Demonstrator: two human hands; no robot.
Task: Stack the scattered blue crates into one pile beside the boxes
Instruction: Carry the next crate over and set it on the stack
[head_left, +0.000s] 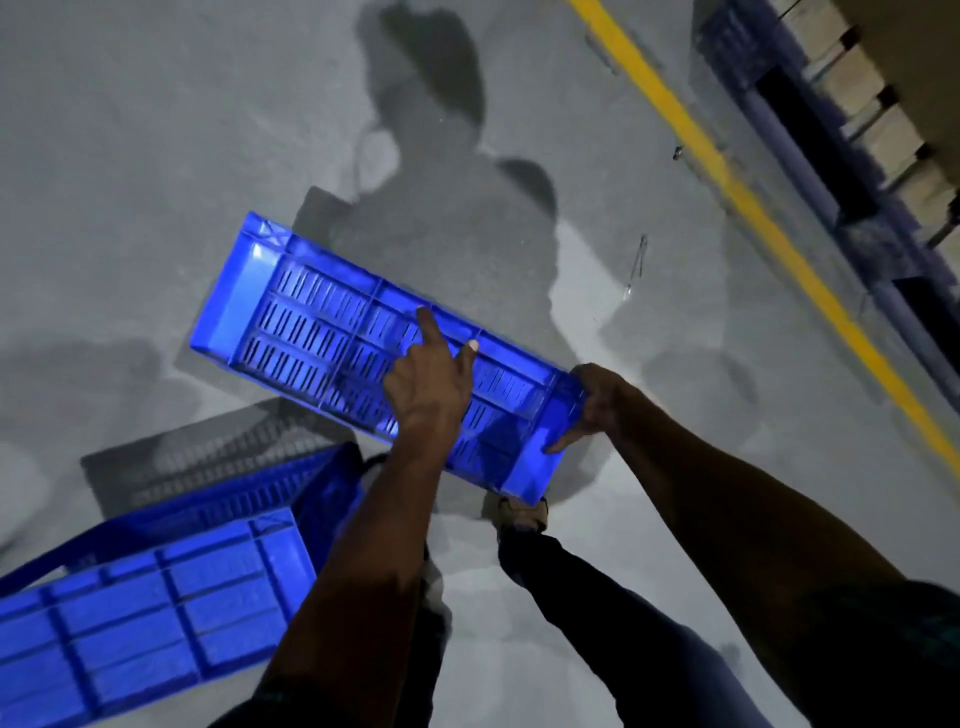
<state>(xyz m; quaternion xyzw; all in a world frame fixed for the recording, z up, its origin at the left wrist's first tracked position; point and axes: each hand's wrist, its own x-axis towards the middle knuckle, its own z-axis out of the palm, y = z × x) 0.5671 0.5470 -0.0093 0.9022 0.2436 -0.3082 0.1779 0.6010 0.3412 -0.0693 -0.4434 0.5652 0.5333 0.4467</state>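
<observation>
Two blue crates are showing, and neither is sitting in a pile yet, so we are judging the task as barely begun. We are holding one crate (363, 343) off the grey floor (130, 156), tipped so its slotted side is facing us, roughly in the middle of the view. Our right hand (592, 402) is gripping the crate's near short end, fingers curled round the rim. Our left hand (431, 379) is lying against the slotted wall with the forefinger stretched out and the thumb spread, steadying rather than clasping. The second crate (156, 597) is resting at the lower left, upside down as far as we can tell, just beside our left forearm and apart from the carried one. Stacked boxes (852, 88) on a dark pallet are lying beyond the yellow line (727, 182) at the upper right, well apart from both crates. We are reckoning that carrying, setting down and stacking are all left to do.
</observation>
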